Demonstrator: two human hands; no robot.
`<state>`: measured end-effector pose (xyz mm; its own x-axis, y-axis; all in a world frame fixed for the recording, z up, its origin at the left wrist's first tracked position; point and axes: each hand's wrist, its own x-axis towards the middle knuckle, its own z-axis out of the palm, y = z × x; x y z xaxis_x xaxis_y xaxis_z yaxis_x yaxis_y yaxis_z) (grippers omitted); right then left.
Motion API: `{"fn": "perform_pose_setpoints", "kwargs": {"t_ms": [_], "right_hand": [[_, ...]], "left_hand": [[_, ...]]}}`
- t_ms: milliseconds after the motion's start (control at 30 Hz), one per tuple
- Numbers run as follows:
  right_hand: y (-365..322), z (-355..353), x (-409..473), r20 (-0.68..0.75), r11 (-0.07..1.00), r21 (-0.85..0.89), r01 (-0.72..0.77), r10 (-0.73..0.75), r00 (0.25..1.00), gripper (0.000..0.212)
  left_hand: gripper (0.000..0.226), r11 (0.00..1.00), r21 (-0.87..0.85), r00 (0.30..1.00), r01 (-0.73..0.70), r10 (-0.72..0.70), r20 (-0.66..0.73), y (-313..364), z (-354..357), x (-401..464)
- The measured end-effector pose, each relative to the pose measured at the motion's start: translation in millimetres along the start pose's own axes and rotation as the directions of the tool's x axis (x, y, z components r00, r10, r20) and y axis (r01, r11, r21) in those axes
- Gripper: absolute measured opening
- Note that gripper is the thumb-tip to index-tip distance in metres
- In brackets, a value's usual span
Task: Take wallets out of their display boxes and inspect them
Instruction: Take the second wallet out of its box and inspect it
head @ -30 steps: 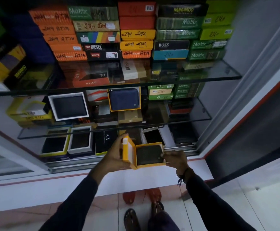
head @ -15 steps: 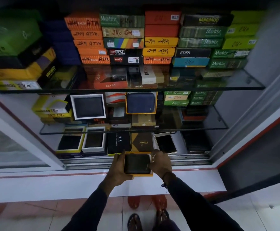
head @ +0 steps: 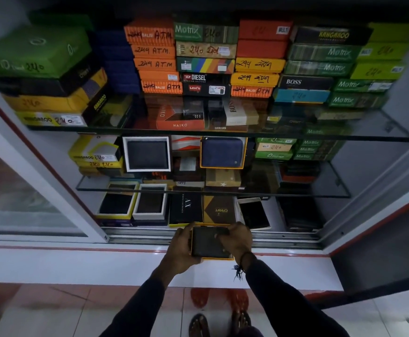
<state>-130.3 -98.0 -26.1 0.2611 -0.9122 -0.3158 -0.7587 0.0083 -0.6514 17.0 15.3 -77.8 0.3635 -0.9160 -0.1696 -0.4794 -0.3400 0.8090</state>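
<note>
I hold a yellow-edged display box (head: 219,258) over the white sill of the cabinet. A dark wallet (head: 207,242) lies in it. My left hand (head: 181,249) grips the box from its left side and underneath. My right hand (head: 235,239) is at the box's upper right, its fingers pinching the wallet's top edge. Behind them on the bottom shelf lie a black AX box (head: 186,207) and a brown box (head: 219,209).
Glass shelves (head: 368,127) carry stacked wallet boxes. Open boxes with dark wallets (head: 147,154) and a blue wallet (head: 222,152) stand on the middle shelf. The sliding door frame (head: 52,176) is to the left, and its track (head: 283,238) runs along the front. My feet show below.
The box, held open and tilted a second ago, now lies flat in front of me. My right hand has moved from the box's right edge onto the wallet's top edge.
</note>
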Motion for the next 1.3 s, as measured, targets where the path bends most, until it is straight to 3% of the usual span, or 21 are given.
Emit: {"fn": "perform_pose_setpoints", "kwargs": {"t_ms": [67,267,367,500,600,700,800,900,1067,1200,1300], "right_hand": [[-3.8,-1.2,5.2,-0.018,0.993,0.121,0.0,0.002,1.0,0.035],[-11.7,-27.6,20.6,0.067,0.881,0.458,-0.115,0.095,0.993,0.022],[-3.3,-47.5,24.3,0.255,0.759,0.612,-0.222,0.076,0.964,0.01],[6.4,-66.0,23.3,0.467,0.695,0.624,-0.356,0.034,0.884,0.04],[12.4,-69.9,19.5,0.539,0.637,0.649,-0.416,0.0,0.842,0.044],[18.4,-69.2,11.3,0.575,0.474,0.737,-0.482,-0.066,0.815,0.04],[13.3,-58.9,-5.1,0.664,0.347,0.735,-0.582,-0.2,0.72,0.041],[-4.4,-51.6,-17.9,0.686,0.461,0.713,-0.529,-0.3,0.663,0.029],[-10.8,-56.6,-16.1,0.616,0.486,0.745,-0.457,-0.237,0.751,0.022],[-7.7,-60.2,-13.5,0.599,0.532,0.742,-0.408,-0.252,0.76,0.021],[-8.0,-68.8,-9.6,0.48,0.545,0.783,-0.3,-0.222,0.849,0.018]], "left_hand": [[0.111,1.0,-0.01,1.0,0.008,-0.008,-0.009,0.0,0.2,0.4],[0.097,0.983,-0.184,0.999,0.005,0.004,0.046,4.9,-15.3,3.2],[0.086,0.942,-0.334,0.995,0.047,-0.015,0.096,17.9,-31.9,3.1],[0.069,0.913,-0.405,0.988,0.042,0.021,0.15,35.2,-49.1,1.8],[0.059,0.881,-0.469,0.983,0.059,0.032,0.183,40.6,-53.6,-0.3],[0.049,0.773,-0.627,0.987,0.095,0.009,0.161,43.8,-50.0,-2.1],[0.031,0.611,-0.779,0.983,0.141,0.004,0.181,50.1,-41.1,-3.2],[0.029,0.535,-0.828,0.972,0.167,0.052,0.229,61.2,-36.8,-4.6],[0.041,0.501,-0.855,0.962,0.136,0.138,0.235,61.6,-47.3,-9.7],[0.038,0.485,-0.861,0.974,0.151,0.077,0.215,44.7,-50.4,-10.1],[0.025,0.51,-0.854,0.993,0.102,-0.001,0.118,23.5,-56.5,-12.2]]}}
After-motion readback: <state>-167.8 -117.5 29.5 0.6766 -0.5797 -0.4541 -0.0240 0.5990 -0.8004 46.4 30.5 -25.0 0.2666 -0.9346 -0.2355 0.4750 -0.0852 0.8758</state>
